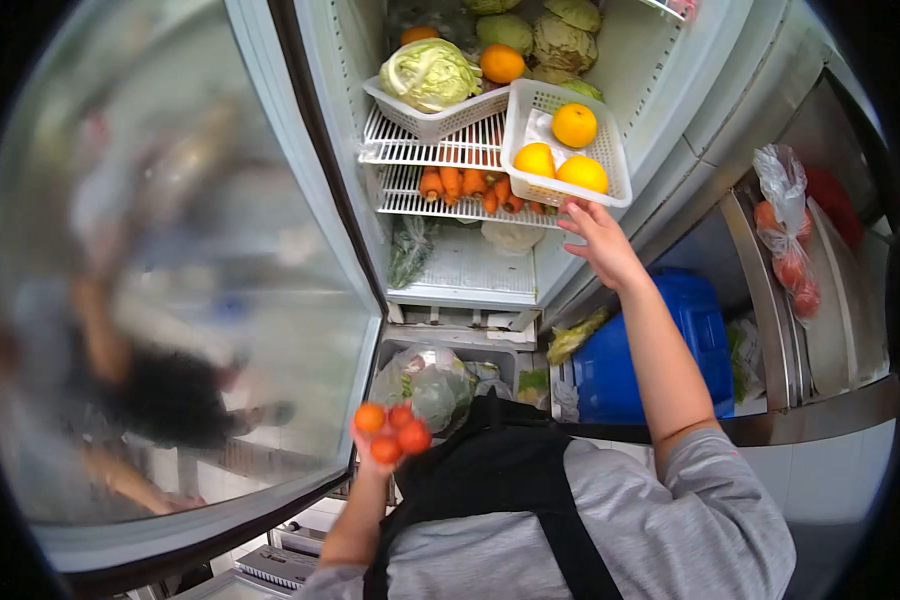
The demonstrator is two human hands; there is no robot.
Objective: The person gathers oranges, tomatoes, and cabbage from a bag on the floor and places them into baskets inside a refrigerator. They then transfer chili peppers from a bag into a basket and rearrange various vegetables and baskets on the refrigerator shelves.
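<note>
My left hand (372,458) is low in front of the apron, cupped under several small red and orange tomatoes (413,437). My right hand (600,240) reaches up to the fridge, its fingers spread and the fingertips right at the front edge of a white plastic basket (618,190). Inside that basket are three oranges (575,125) and a piece of white paper. The basket sits on the upper wire shelf and juts out over its front. Beside it on the left, another white basket (435,128) holds a cabbage (430,75).
Carrots (460,184) fill the shelf below, above leafy greens (410,250). The glass fridge door (200,250) stands open at left. A grey crate with bagged vegetables (430,385) is underneath. At right are a blue bin (660,350) and a hanging bag of tomatoes (790,240).
</note>
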